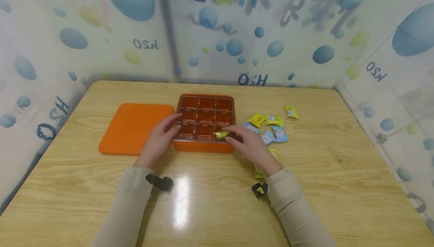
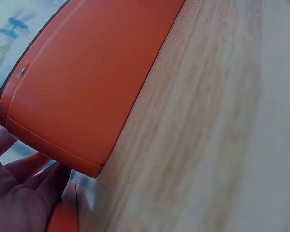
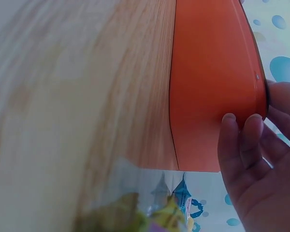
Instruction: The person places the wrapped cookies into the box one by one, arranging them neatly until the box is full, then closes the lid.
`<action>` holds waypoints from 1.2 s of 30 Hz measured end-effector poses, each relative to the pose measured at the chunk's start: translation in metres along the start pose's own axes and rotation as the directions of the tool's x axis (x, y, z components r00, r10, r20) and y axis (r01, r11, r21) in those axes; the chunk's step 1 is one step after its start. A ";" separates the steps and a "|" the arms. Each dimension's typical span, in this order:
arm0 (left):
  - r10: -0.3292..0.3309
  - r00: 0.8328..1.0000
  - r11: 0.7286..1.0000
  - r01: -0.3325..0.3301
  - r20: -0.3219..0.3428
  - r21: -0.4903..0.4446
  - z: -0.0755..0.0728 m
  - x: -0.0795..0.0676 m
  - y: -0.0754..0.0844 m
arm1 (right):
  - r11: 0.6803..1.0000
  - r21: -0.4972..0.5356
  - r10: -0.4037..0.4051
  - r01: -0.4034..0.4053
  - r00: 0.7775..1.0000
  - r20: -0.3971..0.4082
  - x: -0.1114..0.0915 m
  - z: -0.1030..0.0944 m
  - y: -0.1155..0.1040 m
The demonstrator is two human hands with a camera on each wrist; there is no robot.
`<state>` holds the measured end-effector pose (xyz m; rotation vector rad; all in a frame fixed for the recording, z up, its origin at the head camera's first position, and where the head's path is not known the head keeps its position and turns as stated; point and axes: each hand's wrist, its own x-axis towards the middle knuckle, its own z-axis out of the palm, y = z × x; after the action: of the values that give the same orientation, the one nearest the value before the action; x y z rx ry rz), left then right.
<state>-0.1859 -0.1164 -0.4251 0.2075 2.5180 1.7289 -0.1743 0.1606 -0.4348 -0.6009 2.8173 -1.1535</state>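
Observation:
An orange box holds a clear divided tray with several compartments. My left hand grips the box's left side, thumb over the rim at the front corner; in the left wrist view its fingers lie along the outer wall. Over the front right compartment, my right hand pinches a yellow-wrapped candy between thumb and index finger. The right wrist view shows two fingertips against the box's outside, while the rim hides the candy.
An orange lid lies left of the box. Right of it are scattered yellow candies and blue candies, with one yellow candy farther back. More yellow candies lie partly under the right wrist. Patterned walls border the wooden table.

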 end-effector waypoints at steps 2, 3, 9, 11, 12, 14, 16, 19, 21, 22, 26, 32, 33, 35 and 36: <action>0.003 1.000 1.000 -0.003 0.001 0.003 0.000 0.000 0.000 | 1.000 -0.004 -0.009 0.009 1.000 -0.003 0.000 0.000 0.000; 0.002 1.000 1.000 -0.002 0.001 0.006 0.000 -0.001 0.001 | 1.000 -0.005 -0.009 0.009 1.000 -0.005 0.000 0.000 0.000; 0.002 1.000 1.000 -0.002 0.001 0.007 0.000 -0.001 0.000 | 1.000 -0.017 -0.007 0.007 1.000 0.003 0.001 -0.001 -0.002; 0.004 1.000 1.000 -0.004 0.003 0.002 -0.001 0.001 -0.004 | 1.000 -0.019 -0.006 0.006 1.000 0.009 0.001 -0.001 -0.002; 0.005 1.000 1.000 -0.005 0.003 0.003 -0.001 0.002 -0.007 | 1.000 -0.018 -0.003 0.003 1.000 0.012 0.001 -0.001 -0.002; 0.003 1.000 1.000 -0.003 0.001 0.004 -0.001 0.005 -0.014 | 1.000 -0.011 0.000 0.000 1.000 0.015 0.001 -0.002 -0.002; 0.002 1.000 1.000 -0.002 0.000 0.018 -0.001 0.008 -0.021 | 1.000 0.000 0.000 0.000 1.000 0.015 0.001 -0.002 -0.002; 0.001 1.000 1.000 0.000 -0.005 0.031 -0.001 0.012 -0.029 | 1.000 0.016 -0.007 0.007 1.000 0.012 0.000 -0.003 -0.002; 0.000 1.000 0.999 0.000 -0.006 0.038 0.000 0.013 -0.031 | 1.000 0.020 -0.014 0.013 1.000 0.011 0.000 -0.004 -0.002; -0.001 1.000 0.999 0.001 -0.008 0.038 0.001 0.013 -0.031 | 1.000 0.020 -0.016 0.016 1.000 0.010 0.000 -0.004 -0.001; -0.011 1.000 1.000 0.011 -0.005 0.025 0.001 0.007 -0.017 | 0.999 0.043 -0.027 0.026 0.999 0.023 -0.001 -0.005 0.001; -0.013 1.000 1.000 0.013 0.001 0.024 0.001 -0.001 0.003 | 0.995 0.098 -0.032 0.026 0.997 0.063 -0.001 -0.005 0.006; -0.010 1.000 1.000 0.010 0.001 0.027 0.001 -0.001 0.003 | 0.994 0.105 -0.031 0.024 0.997 0.068 -0.001 -0.005 0.006; -0.006 1.000 1.000 0.006 0.000 0.030 0.001 -0.001 0.002 | 0.993 0.114 -0.034 0.026 0.997 0.075 -0.001 -0.006 0.007; -0.005 1.000 1.000 0.005 -0.001 0.030 0.001 -0.001 0.002 | 0.993 0.116 -0.034 0.025 0.996 0.079 -0.001 -0.006 0.007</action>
<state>-0.1841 -0.1151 -0.4232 0.2023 2.5448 1.6909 -0.1767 0.1693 -0.4356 -0.6664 2.6627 -1.2557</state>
